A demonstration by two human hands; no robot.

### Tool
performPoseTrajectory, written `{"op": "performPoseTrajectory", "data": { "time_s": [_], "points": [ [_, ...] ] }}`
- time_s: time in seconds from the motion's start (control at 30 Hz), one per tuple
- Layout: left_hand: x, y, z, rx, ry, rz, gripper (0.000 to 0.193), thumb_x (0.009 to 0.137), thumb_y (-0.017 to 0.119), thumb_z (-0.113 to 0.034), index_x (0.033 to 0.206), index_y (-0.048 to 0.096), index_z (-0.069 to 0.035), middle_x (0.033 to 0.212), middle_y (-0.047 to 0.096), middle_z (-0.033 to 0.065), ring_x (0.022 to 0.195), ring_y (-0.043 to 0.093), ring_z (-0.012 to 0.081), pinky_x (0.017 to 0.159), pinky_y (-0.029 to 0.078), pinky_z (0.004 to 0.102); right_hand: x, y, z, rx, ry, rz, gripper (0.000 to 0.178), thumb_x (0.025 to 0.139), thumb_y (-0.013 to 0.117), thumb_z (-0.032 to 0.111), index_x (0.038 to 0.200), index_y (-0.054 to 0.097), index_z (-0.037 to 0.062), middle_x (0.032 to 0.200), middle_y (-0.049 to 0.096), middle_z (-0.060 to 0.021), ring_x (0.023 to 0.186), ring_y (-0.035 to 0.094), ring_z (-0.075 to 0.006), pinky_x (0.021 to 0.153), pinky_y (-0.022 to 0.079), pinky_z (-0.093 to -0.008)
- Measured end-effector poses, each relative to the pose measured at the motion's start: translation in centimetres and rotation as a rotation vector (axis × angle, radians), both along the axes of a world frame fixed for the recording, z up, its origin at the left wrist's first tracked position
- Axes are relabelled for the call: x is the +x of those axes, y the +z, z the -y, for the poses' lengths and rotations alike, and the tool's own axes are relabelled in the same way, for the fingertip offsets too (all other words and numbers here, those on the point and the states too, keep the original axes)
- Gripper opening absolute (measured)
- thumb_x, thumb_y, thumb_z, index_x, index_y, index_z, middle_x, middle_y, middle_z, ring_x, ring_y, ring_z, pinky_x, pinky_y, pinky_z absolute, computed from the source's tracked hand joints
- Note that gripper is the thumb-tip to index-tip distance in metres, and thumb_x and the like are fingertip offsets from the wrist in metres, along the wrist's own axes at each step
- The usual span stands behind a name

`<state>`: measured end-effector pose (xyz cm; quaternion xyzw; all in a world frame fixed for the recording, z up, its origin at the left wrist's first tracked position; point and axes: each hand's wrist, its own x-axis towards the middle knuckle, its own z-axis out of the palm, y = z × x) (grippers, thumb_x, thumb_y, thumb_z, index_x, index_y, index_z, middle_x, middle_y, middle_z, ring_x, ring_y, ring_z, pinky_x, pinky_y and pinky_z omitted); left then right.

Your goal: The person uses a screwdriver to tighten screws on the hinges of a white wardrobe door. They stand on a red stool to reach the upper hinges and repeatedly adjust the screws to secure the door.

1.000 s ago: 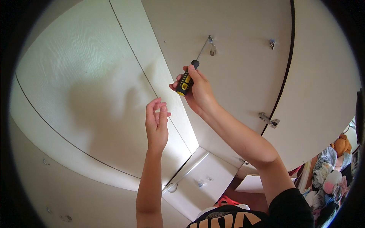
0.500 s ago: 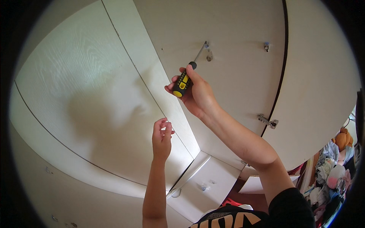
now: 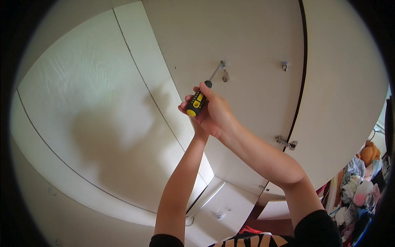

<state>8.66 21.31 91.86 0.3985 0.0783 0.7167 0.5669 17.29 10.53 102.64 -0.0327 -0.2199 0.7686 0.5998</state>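
Observation:
My right hand (image 3: 216, 113) is closed around the black-and-yellow handle of a screwdriver (image 3: 198, 101). The shaft slants up and to the right, its tip at a small metal fitting (image 3: 222, 64) on the pale cabinet panel (image 3: 251, 99). Just below that fitting is a small translucent piece (image 3: 225, 76). My left hand (image 3: 200, 129) is raised behind my right one; only the part by the wrist shows, and its fingers are hidden.
On the left stands a large white wood-grain panel (image 3: 94, 94). A similar small fitting (image 3: 284, 66) is farther right, above a metal hinge (image 3: 286, 143) joining the pale door (image 3: 333, 90). At the lower right lie piled clothes and soft toys, including a brown one (image 3: 369, 153).
My left hand has moved up and right, from beside the white panel to behind my right hand. The screwdriver stays at the fitting; the whole view has shifted slightly.

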Motion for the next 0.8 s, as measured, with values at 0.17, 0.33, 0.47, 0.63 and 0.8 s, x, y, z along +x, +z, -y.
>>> {"op": "performPoseTrajectory", "data": {
  "time_s": [0.17, 0.33, 0.47, 0.63, 0.8],
  "points": [
    [4.1, 4.8, -6.3, -0.122, -0.403, 0.279, 0.031, 0.090, 0.062, -0.015, 0.118, 0.055, -0.005, 0.108, 0.060, 0.0071, 0.100, 0.059, 0.0180, 0.087, 0.046, 0.0272, 1.0, 1.6, 1.0, -0.026, -0.017, 0.033, 0.018, 0.097, 0.048, 0.021, 0.096, 0.043, 0.0031, 0.084, 0.053, -0.0139, 0.074, 0.059, -0.0265, 0.068, 0.059, -0.0436],
    [12.1, 8.7, -5.1, 0.111, 0.650, -0.342, 0.021, 0.083, 0.071, -0.007, 0.102, 0.063, -0.004, 0.097, 0.065, 0.0072, 0.091, 0.063, 0.0154, 0.084, 0.049, 0.0261, 2.4, 1.8, 1.2, -0.013, -0.004, 0.053, 0.020, 0.098, 0.047, 0.022, 0.097, 0.042, 0.0033, 0.082, 0.056, -0.0152, 0.073, 0.062, -0.0292, 0.071, 0.058, -0.0409],
    [11.6, 8.8, -5.8, 0.175, 0.750, -0.312, 0.015, 0.081, 0.072, -0.005, 0.094, 0.065, -0.002, 0.091, 0.067, 0.0073, 0.085, 0.064, 0.0147, 0.078, 0.051, 0.0255, 1.9, 2.1, 1.9, 0.018, 0.019, -0.003, 0.022, 0.099, 0.046, 0.026, 0.099, 0.041, 0.0037, 0.083, 0.057, -0.0158, 0.074, 0.063, -0.0309, 0.074, 0.058, -0.0417],
    [11.0, 8.5, -6.8, 0.308, 0.934, -0.366, 0.014, 0.081, 0.072, -0.003, 0.093, 0.066, -0.001, 0.085, 0.067, 0.0058, 0.077, 0.064, 0.0139, 0.071, 0.052, 0.0253, 1.3, 1.8, 1.2, 0.048, 0.086, -0.068, 0.026, 0.099, 0.046, 0.030, 0.102, 0.039, 0.0049, 0.085, 0.057, -0.0163, 0.079, 0.064, -0.0333, 0.079, 0.058, -0.0437],
    [10.7, 8.6, -7.2, 0.262, 0.853, -0.369, 0.015, 0.080, 0.073, -0.004, 0.093, 0.065, -0.001, 0.084, 0.067, 0.0058, 0.075, 0.063, 0.0127, 0.068, 0.051, 0.0242, 1.1, 2.9, 0.7, 0.005, 0.132, -0.129, 0.030, 0.098, 0.050, 0.033, 0.101, 0.038, 0.0055, 0.085, 0.058, -0.0162, 0.081, 0.066, -0.0325, 0.077, 0.060, -0.0412]
  ]
}}
